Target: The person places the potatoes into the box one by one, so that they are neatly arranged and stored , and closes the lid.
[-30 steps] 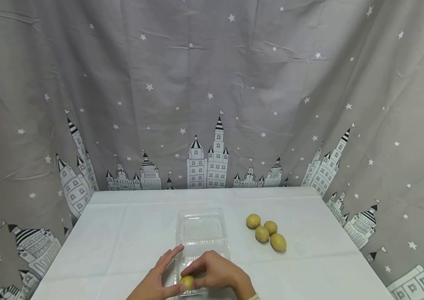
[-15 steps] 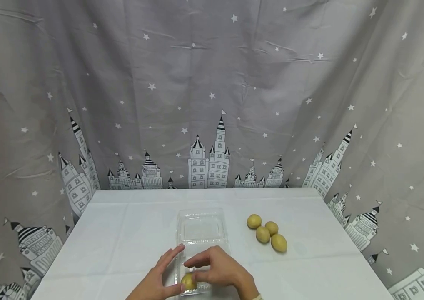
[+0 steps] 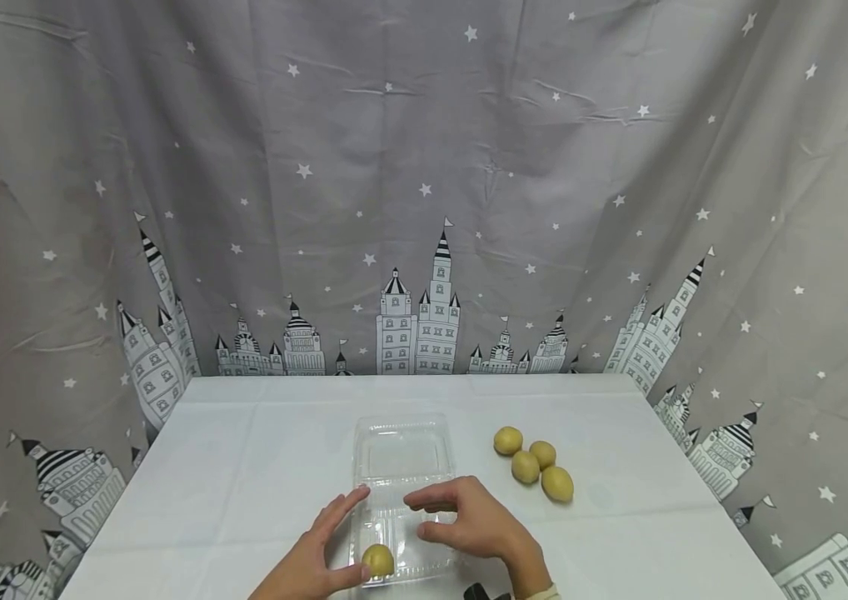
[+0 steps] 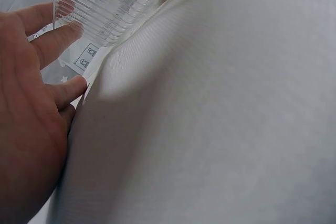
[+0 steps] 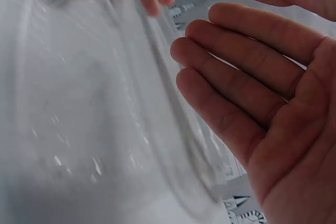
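A clear hinged plastic container lies with its lid folded back on the white table. One small yellow potato sits in the near left corner of its base. My left hand has its fingers spread along the container's left side, and the thumb tip reaches the front corner by the potato. In the left wrist view, fingertips rest at the ribbed clear wall. Over the right part of the base hovers my right hand, holding nothing, its fingers extended and thumb apart, as the right wrist view also shows.
Several more yellow potatoes lie grouped on the table to the right of the lid. A grey curtain with castles and stars hangs behind the table's far edge. A black object shows beneath the right wrist.
My right hand has let go of the potato and moved up and to the right. The potato stays in the container's corner; the left hand has hardly moved.
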